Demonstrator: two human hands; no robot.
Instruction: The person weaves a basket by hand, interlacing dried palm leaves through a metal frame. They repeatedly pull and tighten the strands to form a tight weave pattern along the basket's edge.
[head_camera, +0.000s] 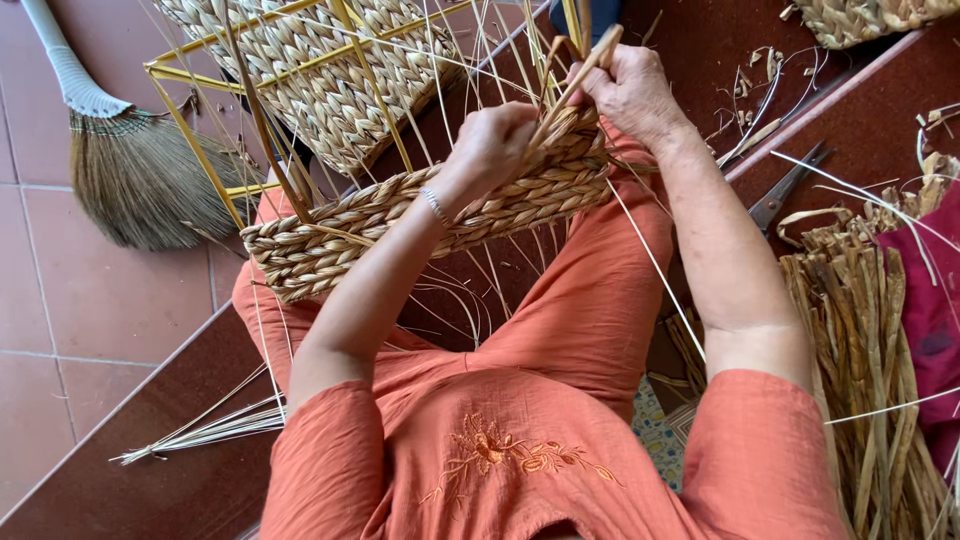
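Reddish tiled floor (90, 310) ran along the left, with a dark brown step edge (150, 440) cutting diagonally across the near left. Person in an orange top sat with knees up, a half-woven basket (400, 215) resting across the lap, tilted, its braided band running from near left to far right. Yellow metal frame (200, 150) showed through the unwoven part, thin pale spokes (480, 60) sticking up and out of it. Left hand (495, 145) sat on the upper rim of the braid, fingers curled over it, grip closed on the basket edge; silver bracelet (437, 207) on that wrist. Right hand (630, 90) was just beyond, at the far right end of the band, grip pinched shut on a flat tan fibre strand (585, 65) that angled up and away from the rim. Hands were near each other, not touching. Broom (120, 165) lay on the floor far left, head pointing near. Loose bundle of thin reeds (210, 430) lay on the step near left. Pile of dried fibre strips (860, 350) sat on the right beside a magenta cloth (930, 310). Scissors (785, 185) lay on the right, just past the right forearm, blades toward the near side. Another woven piece (870, 15) showed at the far right corner, mostly cut off.
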